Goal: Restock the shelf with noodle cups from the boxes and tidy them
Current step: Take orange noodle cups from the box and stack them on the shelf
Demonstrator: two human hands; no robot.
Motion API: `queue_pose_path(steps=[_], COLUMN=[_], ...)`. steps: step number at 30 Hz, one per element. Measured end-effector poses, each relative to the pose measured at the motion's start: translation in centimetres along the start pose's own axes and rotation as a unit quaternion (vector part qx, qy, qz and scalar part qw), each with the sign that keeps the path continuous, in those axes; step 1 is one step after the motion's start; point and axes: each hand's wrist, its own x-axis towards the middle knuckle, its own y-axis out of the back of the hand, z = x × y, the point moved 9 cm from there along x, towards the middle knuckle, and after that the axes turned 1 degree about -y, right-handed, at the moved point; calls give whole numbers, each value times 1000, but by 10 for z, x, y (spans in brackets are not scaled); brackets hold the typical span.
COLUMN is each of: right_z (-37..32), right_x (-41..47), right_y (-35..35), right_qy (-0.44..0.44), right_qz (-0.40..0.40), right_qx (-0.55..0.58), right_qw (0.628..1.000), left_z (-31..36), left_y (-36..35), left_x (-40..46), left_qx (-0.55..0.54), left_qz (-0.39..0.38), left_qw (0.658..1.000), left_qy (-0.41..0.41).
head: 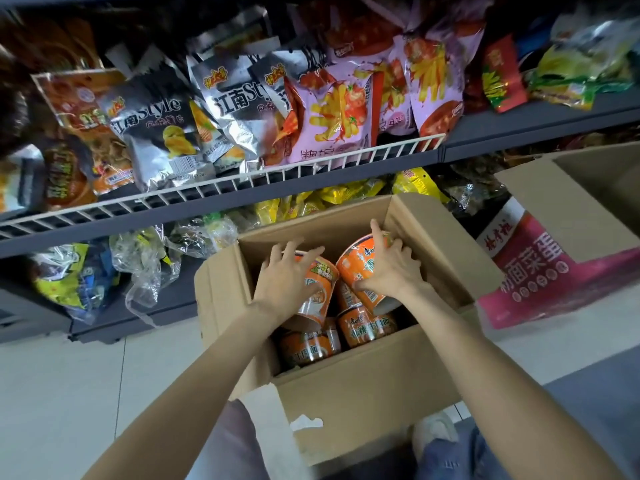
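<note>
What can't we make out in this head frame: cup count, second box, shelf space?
- Cup count in the open box: left hand, right hand and the box walls cover lower cups.
- Second box contents: cut off by the right edge.
- Top shelf bags: blurred, labels unreadable.
- Free shelf space for cups: none in view.

Chip bags (pixel 162 133) and fries bags (pixel 332 123) are stacked above the hands; a pink box (pixel 540 271) is seen right of them.

Bright, even light; warped, blurred edges
</note>
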Motion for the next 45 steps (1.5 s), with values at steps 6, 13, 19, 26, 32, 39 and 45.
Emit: queue_pose_path(steps=[6, 13, 19, 26, 32, 39, 45], right_z=[17, 26, 35, -2, -69, -136, -157], right_x=[-30, -32, -47, -57, -61, -57, -46], right_y=[63, 57, 76, 148, 262, 381, 431], right_qy=[35, 1, 3, 79, 206, 317, 330], right_qz=[142, 117, 146, 182, 221, 223, 332], right_qx=[329, 588, 667, 769, 797, 760, 673], right_qw=[933, 801, 730, 607, 522, 522, 573], left_z=[-12, -4, -5, -30, -17, -30, -37], left_y=[-14, -44, 14, 139, 264, 362, 392], left_x=[1, 10, -7, -54, -59, -26, 47], left_qx=[-62, -52, -54, -365, -267, -217, -248], left_qz=[-46, -146, -41, 202, 440, 571, 516], left_qw=[989, 976, 993, 908, 851, 782, 812], left_qy=[126, 150, 94, 42, -107, -122, -111])
